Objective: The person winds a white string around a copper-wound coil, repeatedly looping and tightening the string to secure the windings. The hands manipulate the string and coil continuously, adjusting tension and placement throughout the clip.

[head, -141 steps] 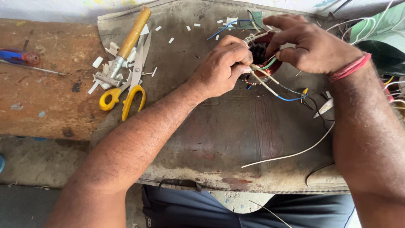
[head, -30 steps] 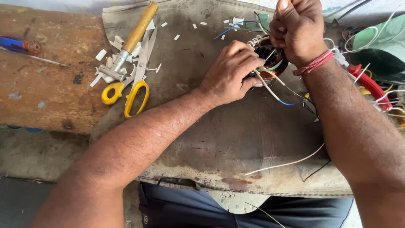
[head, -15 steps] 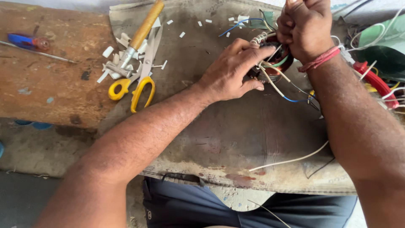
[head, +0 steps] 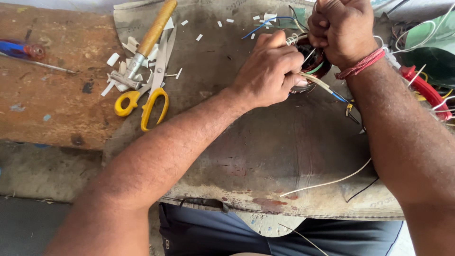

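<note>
Head view, upper right of centre: a small wound coil (head: 313,60) of copper-coloured wire with loose leads, lying on the worn grey mat (head: 265,156) over my lap. My left hand (head: 272,71) is closed around the coil's near side, fingers curled on the winding and pinching a pale sleeved lead (head: 316,81) that runs out toward the right. My right hand (head: 341,29) is a tight fist at the top edge of the frame, just above the coil; what it clamps is hidden inside the fist, though thin wires lead up into it. I judge the coil light but stiff at the core, its fine strands soft, springy and easily kinked or snapped; the safest hold is on the bundled body, not on single leads. A blue wire (head: 265,23) trails to the upper middle. Below, a long white wire (head: 327,182) lies loose on the mat. In the upper left lie yellow-handled scissors (head: 151,90), a wooden-handled tool (head: 147,40) and white sleeve offcuts (head: 113,59); a blue-handled screwdriver (head: 21,50) rests on the rusty-brown bench (head: 52,104).
</note>
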